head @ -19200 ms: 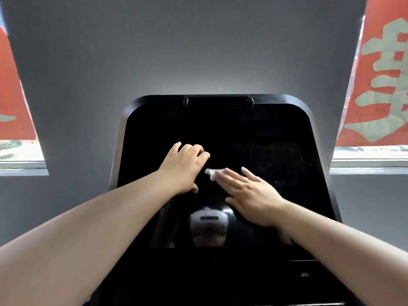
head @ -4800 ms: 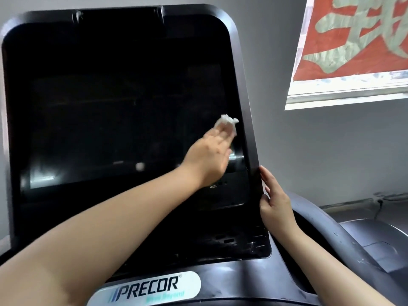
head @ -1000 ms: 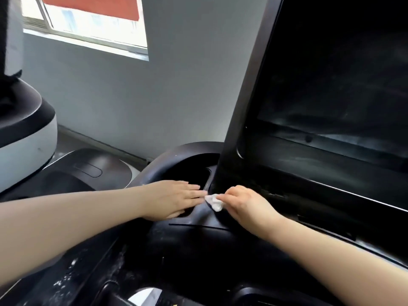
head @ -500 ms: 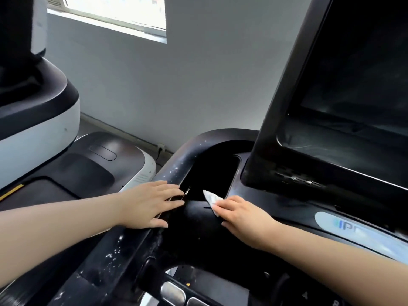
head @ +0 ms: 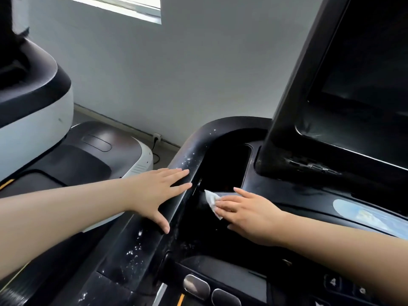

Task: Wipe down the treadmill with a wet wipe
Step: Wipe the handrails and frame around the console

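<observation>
Far to your left stands a neighbouring machine (head: 39, 115), with a smooth white shell and rounded black top. Your left hand (head: 159, 191) lies flat, fingers straight and spread, on the curved black side rail (head: 141, 235), whose glossy surface is flecked with white specks. Just right of it is a deep, dark rectangular pocket (head: 223, 168). At the pocket's near edge, your right hand (head: 249, 215) presses the crumpled white wipe (head: 210, 200) onto the treadmill console (head: 298, 195) with straight fingers. The tall, glossy black screen (head: 357, 85) rises at right.
</observation>
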Demonstrator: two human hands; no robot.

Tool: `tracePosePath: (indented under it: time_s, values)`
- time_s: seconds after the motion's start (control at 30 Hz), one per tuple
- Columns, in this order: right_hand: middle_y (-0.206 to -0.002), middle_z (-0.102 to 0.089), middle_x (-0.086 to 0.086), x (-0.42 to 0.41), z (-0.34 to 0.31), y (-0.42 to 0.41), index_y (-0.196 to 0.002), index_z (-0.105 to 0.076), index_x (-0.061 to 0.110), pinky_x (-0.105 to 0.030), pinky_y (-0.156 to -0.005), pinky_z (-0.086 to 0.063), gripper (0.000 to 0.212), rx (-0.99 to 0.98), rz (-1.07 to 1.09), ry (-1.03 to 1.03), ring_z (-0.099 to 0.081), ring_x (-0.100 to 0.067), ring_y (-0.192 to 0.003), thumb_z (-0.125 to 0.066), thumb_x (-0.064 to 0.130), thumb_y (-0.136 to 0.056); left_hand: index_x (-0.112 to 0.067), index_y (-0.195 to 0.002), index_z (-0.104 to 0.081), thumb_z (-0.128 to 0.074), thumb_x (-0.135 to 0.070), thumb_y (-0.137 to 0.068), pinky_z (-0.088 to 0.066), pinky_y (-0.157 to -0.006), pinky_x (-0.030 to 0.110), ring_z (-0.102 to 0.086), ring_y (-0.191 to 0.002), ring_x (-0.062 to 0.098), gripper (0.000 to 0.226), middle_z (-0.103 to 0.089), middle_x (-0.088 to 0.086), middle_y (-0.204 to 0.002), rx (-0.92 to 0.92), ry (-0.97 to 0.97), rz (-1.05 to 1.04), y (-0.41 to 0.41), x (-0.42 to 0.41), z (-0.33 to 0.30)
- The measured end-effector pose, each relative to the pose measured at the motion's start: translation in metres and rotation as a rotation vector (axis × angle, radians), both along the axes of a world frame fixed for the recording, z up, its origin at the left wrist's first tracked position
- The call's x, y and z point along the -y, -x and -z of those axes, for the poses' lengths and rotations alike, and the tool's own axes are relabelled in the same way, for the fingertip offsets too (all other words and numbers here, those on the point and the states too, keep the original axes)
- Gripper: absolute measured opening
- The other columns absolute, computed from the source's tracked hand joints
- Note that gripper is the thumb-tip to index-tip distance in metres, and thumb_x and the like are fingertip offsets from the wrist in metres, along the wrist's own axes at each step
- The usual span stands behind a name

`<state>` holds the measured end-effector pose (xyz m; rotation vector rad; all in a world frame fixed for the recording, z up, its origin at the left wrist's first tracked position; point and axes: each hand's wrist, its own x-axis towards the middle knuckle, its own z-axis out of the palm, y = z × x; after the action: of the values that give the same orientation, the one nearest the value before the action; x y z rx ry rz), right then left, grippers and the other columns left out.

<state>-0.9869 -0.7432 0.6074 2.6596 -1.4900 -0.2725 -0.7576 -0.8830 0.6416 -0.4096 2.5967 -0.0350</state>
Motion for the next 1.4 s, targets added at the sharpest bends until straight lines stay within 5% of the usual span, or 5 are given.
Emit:
tracePosePath:
  time_s: [0.23, 0.43, 0.73, 0.97, 1.4]
  values:
    - [-0.157, -0.016, -0.01, 0.021, 0.008, -0.052, -0.148, -0.024, 0.007, -0.035, -0.117, -0.003, 0.06, 0.033, 0.181, -0.166, -0.011, -0.022, -0.146, -0.045, 0.029, -0.097, -0.019, -0.15, 0.009, -0.051, -0.077, -0.072, 0.006, -0.115, 0.029, 0.013, -0.145, 0.02, 0.115, 0.02, 0.009, -0.156, -0.002, 0.013, -0.017, 0.003, -0.006, -0.002]
    - [-0.117, -0.067, -0.002, -0.014, -0.006, -0.013, -0.107, -0.071, 0.016, -0.037, -0.096, -0.047, 0.047, -0.073, 0.163, -0.082, -0.063, -0.016, -0.11, -0.047, 0.046, -0.08, -0.02, -0.15, 0.01, -0.026, -0.089, -0.045, 0.005, -0.115, 0.028, 0.012, -0.145, 0.02, 0.131, 0.019, 0.008, -0.157, 0.007, -0.011, -0.026, 0.004, -0.006, -0.006]
    - [-0.087, -0.072, 0.0, -0.011, -0.019, -0.003, -0.086, -0.072, 0.014, -0.037, -0.1, -0.033, 0.051, -0.187, 0.344, 0.104, -0.068, -0.02, -0.096, -0.029, 0.042, -0.085, -0.02, -0.152, -0.002, -0.045, -0.078, -0.074, -0.004, -0.116, 0.031, -0.008, -0.145, 0.023, 0.106, 0.0, 0.011, -0.158, 0.045, 0.114, 0.057, 0.013, -0.008, -0.014]
    - [-0.108, -0.069, -0.014, -0.055, -0.01, -0.006, -0.12, -0.063, 0.01, -0.039, -0.101, -0.029, 0.057, -0.158, 0.463, 0.096, -0.066, -0.026, -0.103, -0.031, 0.043, -0.085, -0.026, -0.148, -0.022, -0.044, -0.068, -0.084, -0.036, -0.1, 0.03, -0.048, -0.119, 0.019, 0.08, -0.044, -0.004, -0.136, -0.032, 0.177, 0.153, 0.041, 0.016, -0.019]
    - [-0.147, -0.039, -0.016, -0.001, -0.016, 0.007, -0.141, -0.035, -0.003, -0.038, -0.115, 0.001, 0.103, -0.222, 0.666, 0.029, -0.032, -0.022, -0.14, 0.015, 0.061, -0.077, -0.019, -0.151, -0.01, -0.051, -0.072, -0.077, -0.021, -0.115, 0.036, -0.013, -0.143, 0.026, 0.1, -0.003, 0.012, -0.158, -0.014, 0.216, 0.196, 0.091, 0.055, -0.02]
